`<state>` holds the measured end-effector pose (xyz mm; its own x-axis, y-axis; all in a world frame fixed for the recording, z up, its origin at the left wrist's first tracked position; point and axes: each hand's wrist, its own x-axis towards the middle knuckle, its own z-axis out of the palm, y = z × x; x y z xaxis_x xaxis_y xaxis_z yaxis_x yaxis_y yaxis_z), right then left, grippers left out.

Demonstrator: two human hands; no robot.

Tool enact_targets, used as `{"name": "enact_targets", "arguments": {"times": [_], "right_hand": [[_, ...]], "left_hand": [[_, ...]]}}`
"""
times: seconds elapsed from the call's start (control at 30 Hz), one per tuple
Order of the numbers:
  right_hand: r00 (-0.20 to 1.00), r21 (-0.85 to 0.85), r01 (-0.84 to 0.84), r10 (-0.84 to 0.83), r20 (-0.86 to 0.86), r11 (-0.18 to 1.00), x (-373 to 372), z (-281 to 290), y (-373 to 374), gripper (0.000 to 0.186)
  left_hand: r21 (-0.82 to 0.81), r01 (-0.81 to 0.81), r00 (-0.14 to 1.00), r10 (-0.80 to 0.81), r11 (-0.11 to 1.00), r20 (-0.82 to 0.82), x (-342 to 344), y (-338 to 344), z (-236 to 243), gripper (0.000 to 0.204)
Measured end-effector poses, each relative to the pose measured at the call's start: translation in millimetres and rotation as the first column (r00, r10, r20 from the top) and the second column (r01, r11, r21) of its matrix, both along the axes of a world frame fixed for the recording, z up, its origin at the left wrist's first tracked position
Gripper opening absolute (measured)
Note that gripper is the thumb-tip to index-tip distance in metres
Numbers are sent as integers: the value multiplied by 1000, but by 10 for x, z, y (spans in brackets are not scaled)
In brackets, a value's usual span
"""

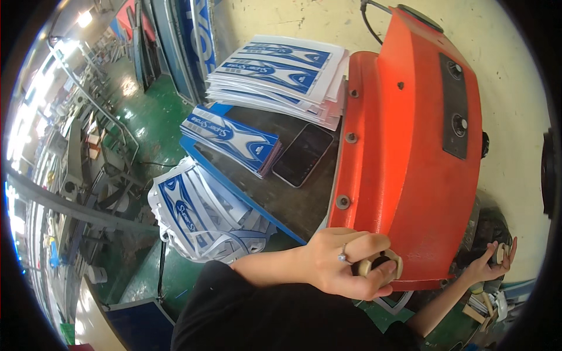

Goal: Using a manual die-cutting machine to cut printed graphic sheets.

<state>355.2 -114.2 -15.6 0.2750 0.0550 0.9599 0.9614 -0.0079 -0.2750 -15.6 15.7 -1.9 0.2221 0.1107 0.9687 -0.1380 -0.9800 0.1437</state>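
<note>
A large red press-like machine (404, 175) with a black dial panel fills the right of the view. My left hand (339, 263), with a ring on one finger, is closed round a beige handle (398, 267) at the machine's near end. On the far right, my right hand (485, 270) curls round another beige handle (501, 254). Beside the machine, a dark worktop (252, 190) with a blue edge bears a tall stack of blue-and-white printed sheets (272, 70), a smaller stack of narrow printed pieces (231, 139) and a black phone (303, 155).
A clear bag (202, 237) stuffed with printed paper scraps sits below the worktop's left edge. Green floor (146, 111) and cluttered workshop equipment (76, 158) lie to the left. A pale wall (298, 20) stands behind. Small items fill a box (477, 310) at lower right.
</note>
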Motion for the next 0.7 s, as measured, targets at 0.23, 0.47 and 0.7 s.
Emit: {"name": "enact_targets", "arguments": {"times": [0.23, 0.47, 0.7], "right_hand": [[998, -108, 58, -62, -26, 992, -122, 57, -99, 50], [948, -36, -282, 273, -163, 959, 115, 23, 32, 62], [880, -17, -168, 142, -454, 986, 709, 164, -72, 58]], "left_hand": [[23, 11, 994, -13, 1000, 112, 75, 47, -57, 38], [-63, 111, 990, -116, 992, -83, 62, -97, 38, 54], [-289, 498, 768, -570, 818, -291, 622, -246, 122, 67]]}}
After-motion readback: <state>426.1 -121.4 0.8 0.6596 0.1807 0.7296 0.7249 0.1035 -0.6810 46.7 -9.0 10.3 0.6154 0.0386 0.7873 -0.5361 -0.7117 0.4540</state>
